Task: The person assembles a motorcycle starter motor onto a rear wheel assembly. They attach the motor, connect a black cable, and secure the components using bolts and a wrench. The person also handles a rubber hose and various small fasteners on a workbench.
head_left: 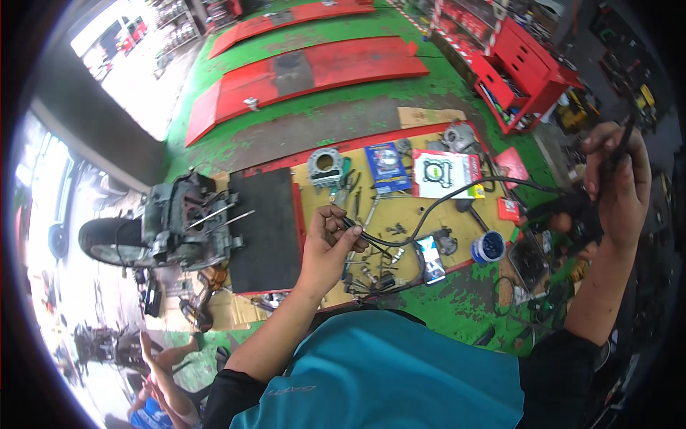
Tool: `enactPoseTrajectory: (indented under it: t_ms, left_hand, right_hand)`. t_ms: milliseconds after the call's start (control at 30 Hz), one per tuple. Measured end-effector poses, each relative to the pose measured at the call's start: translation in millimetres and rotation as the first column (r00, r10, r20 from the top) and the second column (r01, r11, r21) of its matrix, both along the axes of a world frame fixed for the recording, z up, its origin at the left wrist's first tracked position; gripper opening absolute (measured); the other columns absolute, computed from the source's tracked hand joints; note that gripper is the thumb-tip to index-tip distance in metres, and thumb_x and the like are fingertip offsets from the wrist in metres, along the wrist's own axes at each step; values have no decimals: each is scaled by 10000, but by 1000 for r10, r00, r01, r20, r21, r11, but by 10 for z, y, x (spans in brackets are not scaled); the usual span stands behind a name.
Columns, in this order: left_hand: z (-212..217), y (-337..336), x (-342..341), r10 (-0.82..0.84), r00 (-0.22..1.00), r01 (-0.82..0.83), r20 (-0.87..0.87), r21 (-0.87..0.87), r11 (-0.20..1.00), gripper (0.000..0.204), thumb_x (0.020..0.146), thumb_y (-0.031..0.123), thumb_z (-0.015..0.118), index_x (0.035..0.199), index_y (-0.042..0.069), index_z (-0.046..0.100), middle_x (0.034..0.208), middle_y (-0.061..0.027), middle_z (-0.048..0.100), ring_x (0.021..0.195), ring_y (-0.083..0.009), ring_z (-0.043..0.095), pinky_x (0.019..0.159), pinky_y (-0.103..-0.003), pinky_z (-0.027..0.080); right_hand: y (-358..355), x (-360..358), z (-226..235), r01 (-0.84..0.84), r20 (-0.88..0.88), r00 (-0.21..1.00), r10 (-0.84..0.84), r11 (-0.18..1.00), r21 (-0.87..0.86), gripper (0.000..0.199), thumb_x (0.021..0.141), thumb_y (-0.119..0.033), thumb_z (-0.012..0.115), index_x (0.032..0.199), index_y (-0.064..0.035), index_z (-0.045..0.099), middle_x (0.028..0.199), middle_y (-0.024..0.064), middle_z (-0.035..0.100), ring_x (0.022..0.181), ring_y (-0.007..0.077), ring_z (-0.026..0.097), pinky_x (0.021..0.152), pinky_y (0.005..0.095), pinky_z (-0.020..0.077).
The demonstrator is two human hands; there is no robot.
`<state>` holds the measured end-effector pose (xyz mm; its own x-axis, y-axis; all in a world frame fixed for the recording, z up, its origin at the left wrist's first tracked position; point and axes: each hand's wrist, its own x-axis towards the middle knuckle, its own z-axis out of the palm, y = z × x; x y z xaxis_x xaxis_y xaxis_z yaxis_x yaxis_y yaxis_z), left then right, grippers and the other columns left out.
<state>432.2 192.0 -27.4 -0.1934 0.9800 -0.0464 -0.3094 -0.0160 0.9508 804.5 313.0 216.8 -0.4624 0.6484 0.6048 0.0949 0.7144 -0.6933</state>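
Black and flexible, a cable (436, 202) spans the head view between both hands, and we note it arcs loosely above the work area, so it is held up clear of the parts below rather than lying among them.

Head view, placement: we observe a yellow board (400, 214) on the green floor (336, 107), carrying loose parts spread side by side, which we judge keeps each one visible and reachable. Among them are a grey cylinder block (327, 166), a flat packet with a gasket (443, 174), a blue printed packet (386, 166) and a small blue tub (489, 247). A black mat (263, 229) lies at the board's left edge, and an engine with wheel (168, 225) sits just beside it, studs pointing toward the mat.

Head view, hands: the left hand (327, 247) is curled, thumb and fingertips pinching the cable's near end over the board. The right hand (618, 182) is raised well to the right, fingers closed around the cable's far end; a dark bulky part sits just beside it, and we cannot tell whether the hand touches that. A red tool cabinet (522, 68) stands beyond.
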Motion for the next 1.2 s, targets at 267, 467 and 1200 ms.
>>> enactPoseTrajectory:
  t_ms: [267,467,1200]
  left_hand:
    - [364,-317,-370,195,979,-196,64,8,981,707,965,-45,682,1511,91,254,1058,-133,660,891,-220,737,789,-378,662]
    - [517,-564,-740,258,966,-258,13,54,965,746,948,-35,705,1562,75,296,1045,-115,676,877,-213,735,771,-374,660]
    - [1050,265,-1487,333,827,-282,-453,179,943,623,962,-33,656,1533,48,420,933,-60,645,796,-153,692,705,-278,586]
  right_hand:
    - [422,-169,-481,39,-41,998,-45,989,-141,333,1088,-354,587,1175,-32,569,1119,107,643,616,40,468,523,196,361]
    - [543,-620,-751,25,90,996,-9,984,-178,440,946,-217,763,1297,-22,584,1119,77,662,904,95,596,813,256,487]
    - [183,-1426,-931,-583,-521,812,265,300,-755,519,988,-112,556,1491,-1,492,1269,198,671,957,177,627,887,324,520]
